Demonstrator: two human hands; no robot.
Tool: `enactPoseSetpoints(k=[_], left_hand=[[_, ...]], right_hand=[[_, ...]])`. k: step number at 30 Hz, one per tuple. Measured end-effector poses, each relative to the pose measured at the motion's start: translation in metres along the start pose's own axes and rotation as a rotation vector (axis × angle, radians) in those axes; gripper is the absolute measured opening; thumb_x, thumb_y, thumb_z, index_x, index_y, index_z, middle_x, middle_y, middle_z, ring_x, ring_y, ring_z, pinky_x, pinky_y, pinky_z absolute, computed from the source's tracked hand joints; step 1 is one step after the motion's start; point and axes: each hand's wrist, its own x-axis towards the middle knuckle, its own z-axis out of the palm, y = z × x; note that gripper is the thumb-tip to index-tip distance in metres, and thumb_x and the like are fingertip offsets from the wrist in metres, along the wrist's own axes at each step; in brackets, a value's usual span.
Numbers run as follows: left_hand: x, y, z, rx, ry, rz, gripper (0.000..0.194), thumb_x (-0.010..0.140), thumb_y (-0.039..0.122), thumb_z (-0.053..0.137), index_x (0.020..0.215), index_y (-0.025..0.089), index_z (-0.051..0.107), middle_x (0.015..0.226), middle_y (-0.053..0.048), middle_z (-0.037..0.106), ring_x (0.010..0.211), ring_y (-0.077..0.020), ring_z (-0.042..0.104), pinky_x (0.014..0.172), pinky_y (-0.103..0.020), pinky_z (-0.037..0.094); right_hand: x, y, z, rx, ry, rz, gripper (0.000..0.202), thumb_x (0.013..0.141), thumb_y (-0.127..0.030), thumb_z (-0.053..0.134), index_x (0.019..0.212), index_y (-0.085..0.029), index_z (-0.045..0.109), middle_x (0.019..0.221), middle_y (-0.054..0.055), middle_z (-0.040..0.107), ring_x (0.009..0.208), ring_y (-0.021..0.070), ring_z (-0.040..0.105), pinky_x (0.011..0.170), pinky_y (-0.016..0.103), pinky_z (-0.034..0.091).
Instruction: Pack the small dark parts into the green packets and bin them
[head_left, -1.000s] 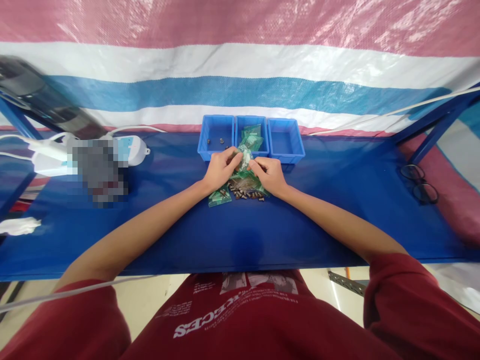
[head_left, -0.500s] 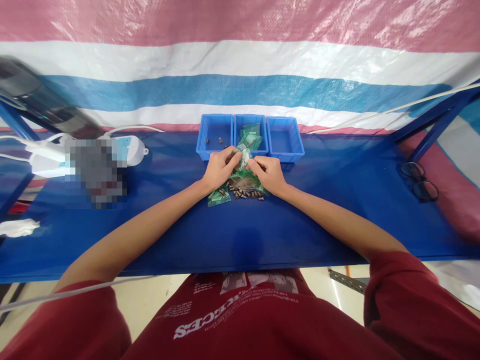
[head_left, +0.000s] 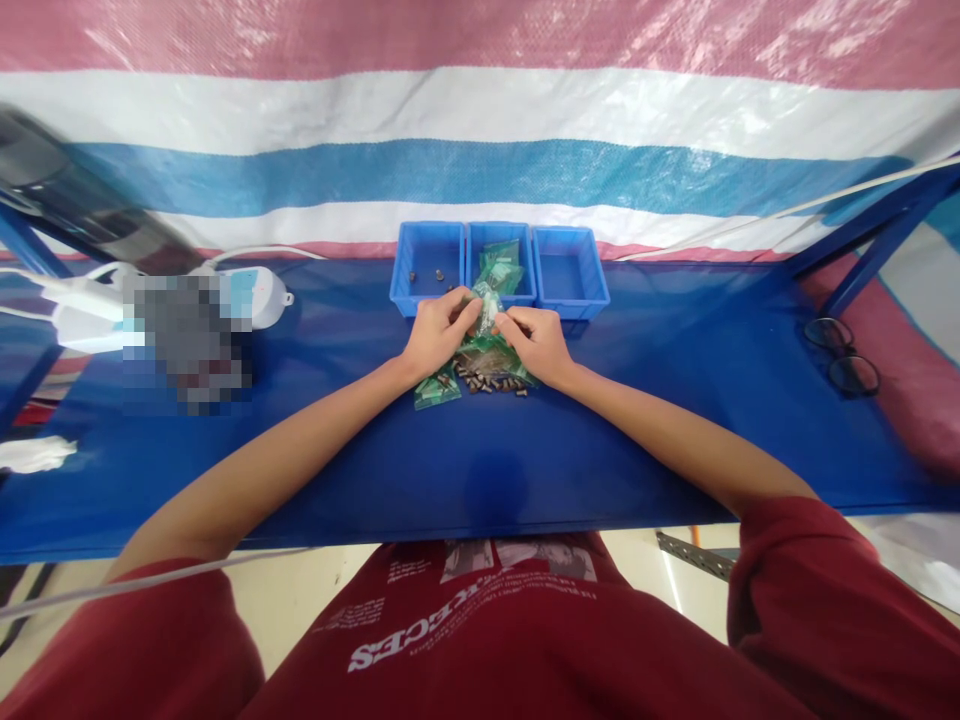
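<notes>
My left hand and my right hand pinch a clear green plastic bag between them, in front of the middle blue bin. Below the bag, several small metal screws lie heaped on the blue table. Another green bag rests beside the heap, under my left hand. The middle bin holds more green bags. A few small metal parts sit in the left bin. Nothing shows inside the right bin.
At the left are a white power strip with cables, a white-and-blue device, a blurred dark object and a crumpled white item. Black-rimmed glasses lie at the right. A striped sheet hangs behind the bins.
The view has shifted very slightly. Both hands keep their pinch on the green bag, with hardly any movement of the fingers.
</notes>
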Motion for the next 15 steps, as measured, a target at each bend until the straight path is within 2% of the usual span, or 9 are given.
enactPoseSetpoints(k=[15], left_hand=[[0.0005, 0.0011, 0.0005, -0.013, 0.005, 0.001, 0.036, 0.092, 0.046, 0.046, 0.070, 0.018, 0.052, 0.054, 0.001, 0.054, 0.047, -0.0091, 0.046, 0.050, -0.022, 0.036]], right_hand=[[-0.0001, -0.0003, -0.0005, 0.008, -0.010, 0.016, 0.050, 0.094, -0.048, 0.039, 0.054, -0.017, 0.045, 0.054, 0.000, 0.048, 0.054, 0.0109, 0.043, 0.057, 0.026, 0.033]])
